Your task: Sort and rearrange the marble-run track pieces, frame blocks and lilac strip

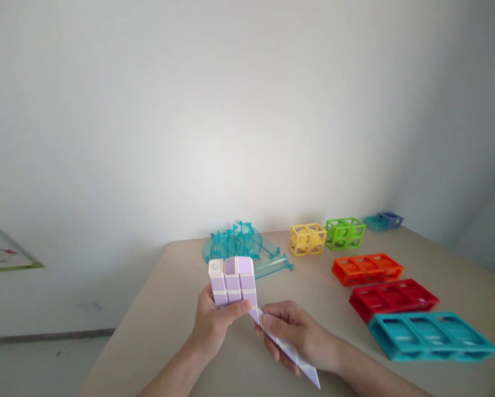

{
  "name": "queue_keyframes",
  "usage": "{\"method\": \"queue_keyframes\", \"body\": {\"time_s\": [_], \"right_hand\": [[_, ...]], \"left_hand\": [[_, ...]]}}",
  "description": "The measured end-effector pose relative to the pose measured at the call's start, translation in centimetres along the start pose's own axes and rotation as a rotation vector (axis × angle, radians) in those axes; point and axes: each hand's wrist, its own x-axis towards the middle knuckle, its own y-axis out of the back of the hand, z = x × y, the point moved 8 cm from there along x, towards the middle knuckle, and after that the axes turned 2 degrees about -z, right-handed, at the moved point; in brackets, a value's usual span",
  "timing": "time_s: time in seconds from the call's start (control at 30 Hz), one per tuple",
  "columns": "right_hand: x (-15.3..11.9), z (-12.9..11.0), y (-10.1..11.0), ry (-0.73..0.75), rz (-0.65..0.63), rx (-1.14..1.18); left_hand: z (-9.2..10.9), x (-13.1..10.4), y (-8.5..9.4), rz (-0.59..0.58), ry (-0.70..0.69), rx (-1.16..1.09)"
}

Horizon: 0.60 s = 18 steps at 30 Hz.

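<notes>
A purple and white block puzzle is held above the table, its upper part folded into a compact bundle of segments. My left hand wraps round this bundle from below, with the thumb across its front. From the bundle's lower right, a straight tail of segments slants down to a pointed end. My right hand grips that tail, thumb on top and fingers curled beneath. The two hands are close together but apart.
On the table, translucent teal pieces lie at the back. Yellow and green frames stand right of them. Orange, red and teal frames lie at the right. A blue box sits farther back.
</notes>
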Motion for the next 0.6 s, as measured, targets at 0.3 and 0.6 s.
{"method": "queue_keyframes", "body": {"time_s": [0.3, 0.6], "right_hand": [[0.0, 0.4, 0.0, 0.004, 0.011, -0.008], [0.6, 1.0, -0.5, 0.012, 0.035, 0.095]], "left_hand": [[1.9, -0.7, -1.2, 0.044, -0.082, 0.188], [1.7, -0.9, -2.3, 0.044, -0.024, 0.157]]}}
